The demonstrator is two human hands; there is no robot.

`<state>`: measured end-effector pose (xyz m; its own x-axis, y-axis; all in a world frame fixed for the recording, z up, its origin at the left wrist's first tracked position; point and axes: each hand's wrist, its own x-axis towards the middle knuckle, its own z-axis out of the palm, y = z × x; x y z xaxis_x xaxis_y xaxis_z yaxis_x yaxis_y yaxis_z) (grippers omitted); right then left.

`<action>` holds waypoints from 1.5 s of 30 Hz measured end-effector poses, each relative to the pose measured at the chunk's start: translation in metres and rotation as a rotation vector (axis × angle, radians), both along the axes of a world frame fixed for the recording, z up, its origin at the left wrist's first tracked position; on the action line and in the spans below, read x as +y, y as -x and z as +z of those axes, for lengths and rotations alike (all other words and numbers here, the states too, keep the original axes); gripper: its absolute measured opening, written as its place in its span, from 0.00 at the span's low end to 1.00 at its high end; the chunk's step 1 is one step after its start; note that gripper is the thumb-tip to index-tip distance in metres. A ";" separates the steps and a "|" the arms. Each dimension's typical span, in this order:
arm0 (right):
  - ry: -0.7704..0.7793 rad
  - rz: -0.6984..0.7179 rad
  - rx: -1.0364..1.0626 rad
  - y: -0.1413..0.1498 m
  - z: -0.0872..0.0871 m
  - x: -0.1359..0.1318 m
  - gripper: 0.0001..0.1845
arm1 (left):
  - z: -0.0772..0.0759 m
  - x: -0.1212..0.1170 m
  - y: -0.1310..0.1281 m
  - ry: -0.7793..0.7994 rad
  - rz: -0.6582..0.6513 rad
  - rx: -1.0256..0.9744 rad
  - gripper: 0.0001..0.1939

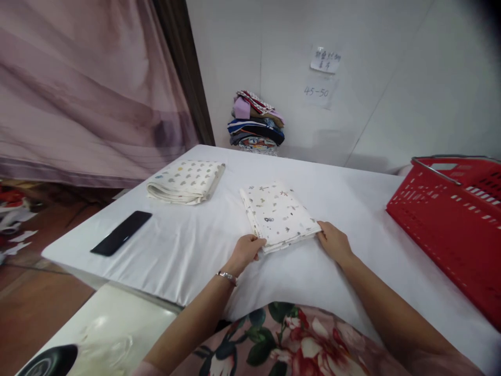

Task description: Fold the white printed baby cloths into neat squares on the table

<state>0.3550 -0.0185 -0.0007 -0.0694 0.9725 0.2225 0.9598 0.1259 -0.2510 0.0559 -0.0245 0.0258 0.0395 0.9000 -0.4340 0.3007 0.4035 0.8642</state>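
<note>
A folded white cloth [279, 211] with small grey and brown prints lies on the white-covered table [172, 261] in front of me. My left hand [247, 247] pinches its near left corner, thumb on top. At the near right corner, my right hand [333, 241] grips the edge, with its fingertips partly hidden by the cloth. Farther left on the table rests another folded cloth [187, 180], cream with grey mushroom-like prints, touched by neither hand.
A black phone [122, 233] lies near the table's left edge. On the right stands a red plastic basket [450, 224] with a metal handle. Beyond the far edge is a stack of folded fabrics [256, 125] against the wall. A pink curtain [90, 94] hangs at left.
</note>
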 end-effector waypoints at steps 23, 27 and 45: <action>-0.041 0.666 0.204 0.120 0.031 -0.004 0.15 | 0.004 -0.021 0.001 0.049 -0.071 -0.259 0.13; -0.080 0.596 0.348 0.117 0.032 -0.010 0.16 | 0.005 -0.020 0.000 0.062 -0.056 -0.257 0.13; -0.284 0.650 0.157 0.125 0.009 -0.024 0.12 | 0.004 -0.021 0.000 0.054 -0.075 -0.275 0.17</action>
